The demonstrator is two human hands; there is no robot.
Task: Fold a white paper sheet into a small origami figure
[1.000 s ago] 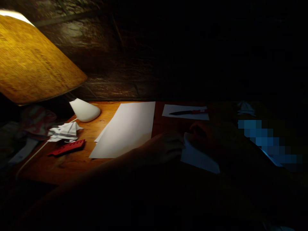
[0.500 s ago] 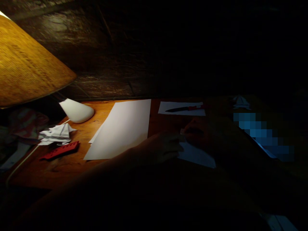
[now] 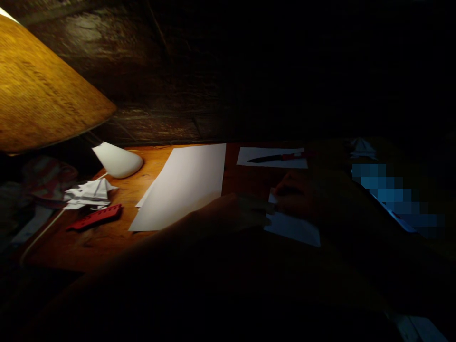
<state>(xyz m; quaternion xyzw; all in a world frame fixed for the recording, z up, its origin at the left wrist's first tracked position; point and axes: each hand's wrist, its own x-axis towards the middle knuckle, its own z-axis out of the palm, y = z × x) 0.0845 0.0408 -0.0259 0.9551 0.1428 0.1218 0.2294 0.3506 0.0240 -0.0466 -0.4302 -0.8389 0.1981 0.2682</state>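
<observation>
A small piece of white paper (image 3: 294, 230) lies in deep shadow on the wooden table, under both my hands. My left hand (image 3: 251, 211) reaches in from the left, its fingers stretched out and apart over the paper's left edge. Curled at the paper's upper part is my right hand (image 3: 295, 192), its fingers closed on it as far as the dark lets me see. A corner of the paper shows between the two hands. Beyond them a knife (image 3: 274, 158) with a dark blade and red handle rests on another small paper (image 3: 245, 159).
Large white sheets (image 3: 188, 180) overlap left of my hands. Farther left are a red slotted piece (image 3: 96, 217), crumpled paper (image 3: 90, 194), a lamp base (image 3: 119, 161) and its shade (image 3: 46, 90). A pixelated bluish device (image 3: 392, 197) and folded paper (image 3: 362, 148) lie right.
The view has shifted slightly, so most things sit a little farther right and higher. My right hand has moved slightly against the paper, and more of the paper's upper left corner shows.
</observation>
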